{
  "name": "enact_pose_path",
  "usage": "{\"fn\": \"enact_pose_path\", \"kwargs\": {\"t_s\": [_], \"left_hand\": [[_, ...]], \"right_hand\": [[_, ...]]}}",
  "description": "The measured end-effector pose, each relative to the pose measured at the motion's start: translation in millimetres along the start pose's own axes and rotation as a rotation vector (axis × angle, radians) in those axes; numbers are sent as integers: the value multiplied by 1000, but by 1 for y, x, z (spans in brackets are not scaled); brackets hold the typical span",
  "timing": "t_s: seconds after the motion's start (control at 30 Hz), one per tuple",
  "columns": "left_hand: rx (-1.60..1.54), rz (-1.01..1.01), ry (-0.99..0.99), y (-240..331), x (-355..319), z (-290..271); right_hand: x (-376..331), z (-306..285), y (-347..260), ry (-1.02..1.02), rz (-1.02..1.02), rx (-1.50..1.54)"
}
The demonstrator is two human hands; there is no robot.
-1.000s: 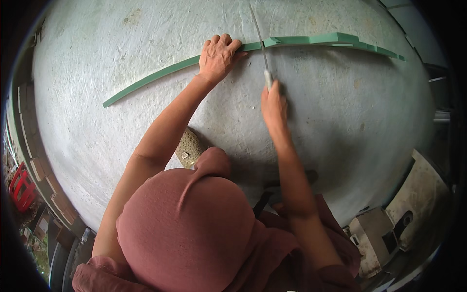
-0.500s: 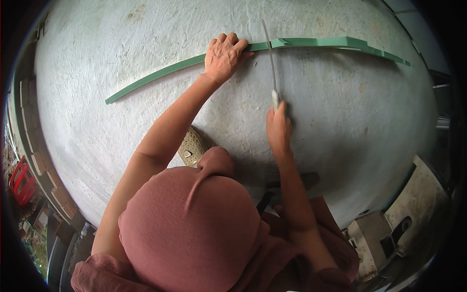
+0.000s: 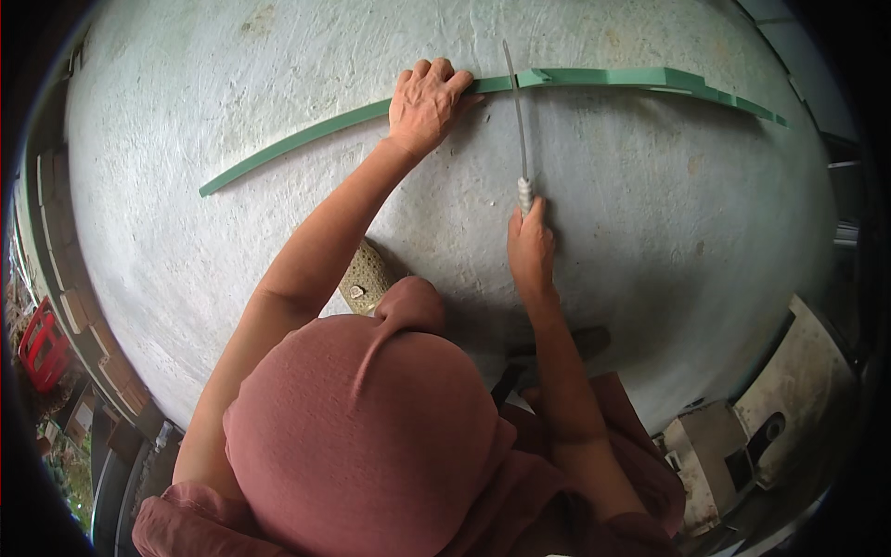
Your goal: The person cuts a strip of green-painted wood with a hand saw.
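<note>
A long, slim green strip lies across the far side of the grey floor, its right half wider and stepped. My left hand is closed over the strip left of its middle, fingers curled past the far edge. A thin, long-bladed saw with a pale ribbed handle crosses the strip just right of that hand. The blade shows nearly edge-on, so its teeth cannot be made out. My right hand is wrapped round the handle, nearer to me than the strip. Its fingertips are partly hidden.
Between my arms shows a speckled tan shoe. A brick edging runs along the left, with a red plastic chair beyond it. At the lower right stands a stained beige boxy object. The rough concrete floor extends around the strip.
The right hand and the saw have drawn slightly toward me, and more of the ribbed handle shows. My left hand and the green strip have shifted very slightly.
</note>
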State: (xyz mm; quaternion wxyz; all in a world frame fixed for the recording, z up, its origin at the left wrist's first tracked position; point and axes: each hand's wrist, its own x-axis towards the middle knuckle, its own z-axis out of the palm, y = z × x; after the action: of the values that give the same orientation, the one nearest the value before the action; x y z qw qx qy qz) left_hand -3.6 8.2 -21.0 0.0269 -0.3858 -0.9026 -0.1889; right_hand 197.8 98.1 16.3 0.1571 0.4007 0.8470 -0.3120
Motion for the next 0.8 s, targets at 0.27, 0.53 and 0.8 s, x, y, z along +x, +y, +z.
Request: {"fn": "enact_pose_path", "kwargs": {"t_s": [0.27, 0.53, 0.8], "left_hand": [[28, -26, -59, 0, 0, -1], [33, -24, -45, 0, 1, -5], [22, -23, -10, -4, -2, 0]], "right_hand": [[48, -27, -39, -20, -174, -63], [21, -22, -34, -11, -76, -28], [6, 4, -10, 11, -22, -50]]}}
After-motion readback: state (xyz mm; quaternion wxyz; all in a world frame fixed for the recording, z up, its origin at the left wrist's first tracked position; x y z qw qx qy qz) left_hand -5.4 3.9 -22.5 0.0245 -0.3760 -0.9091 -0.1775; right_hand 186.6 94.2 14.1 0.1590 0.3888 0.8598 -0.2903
